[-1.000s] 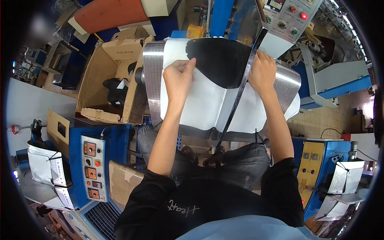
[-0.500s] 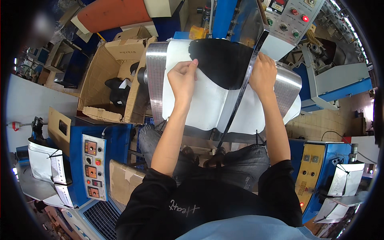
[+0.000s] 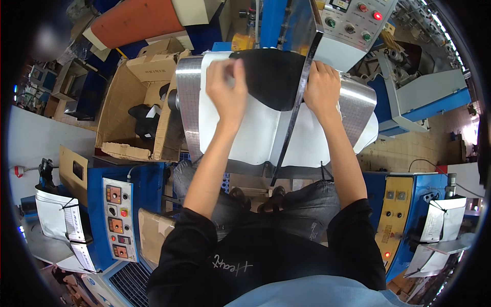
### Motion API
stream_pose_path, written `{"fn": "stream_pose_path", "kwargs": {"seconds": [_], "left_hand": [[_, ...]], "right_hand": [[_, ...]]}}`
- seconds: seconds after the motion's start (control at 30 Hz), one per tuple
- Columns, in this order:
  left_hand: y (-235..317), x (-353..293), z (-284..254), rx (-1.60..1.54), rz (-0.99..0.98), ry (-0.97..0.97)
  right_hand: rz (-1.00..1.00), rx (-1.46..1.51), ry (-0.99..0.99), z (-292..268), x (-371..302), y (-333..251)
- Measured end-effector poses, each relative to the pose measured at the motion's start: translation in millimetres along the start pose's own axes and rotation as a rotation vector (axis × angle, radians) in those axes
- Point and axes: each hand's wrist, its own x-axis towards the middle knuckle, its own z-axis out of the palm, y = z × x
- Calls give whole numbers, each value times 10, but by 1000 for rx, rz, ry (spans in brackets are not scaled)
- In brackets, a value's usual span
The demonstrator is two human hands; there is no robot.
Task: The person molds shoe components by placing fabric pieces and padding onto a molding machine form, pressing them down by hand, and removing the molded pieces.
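A black, flat, rounded piece of sheet material (image 3: 271,74) lies over a white covering (image 3: 250,123) on a curved metal bed. My left hand (image 3: 227,89) is raised at the piece's left edge, with its fingers bent and smeared by motion. I cannot see anything in it. To the right of an upright dark-edged plate (image 3: 295,110), my right hand (image 3: 323,87) has its fingers curled down close to the plate. What those fingers grip, if anything, is hidden. The plate stands between my two hands and covers the right side of the black piece.
At the left stands an open cardboard box (image 3: 120,110) with black pieces (image 3: 146,120) inside. A control panel (image 3: 353,23) with a lit red button is at the upper right. Blue machine cabinets with a left panel (image 3: 118,220) and a yellow right panel (image 3: 394,215) flank my legs.
My left hand has shifted slightly and is now blurred at the piece's left edge. My right hand stays beside the plate. The whole view has moved a little.
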Motion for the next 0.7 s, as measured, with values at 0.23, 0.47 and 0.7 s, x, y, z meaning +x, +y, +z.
{"fn": "stream_pose_path", "kwargs": {"seconds": [0.23,0.47,0.7], "left_hand": [[-46,202,390,456,552,-432],[-75,263,531,589,547,-533],[-71,244,524,522,517,-479]], "right_hand": [[1,22,31,64,12,6],[-22,30,20,98,6,41],[-10,39,-91,46,33,31]]}}
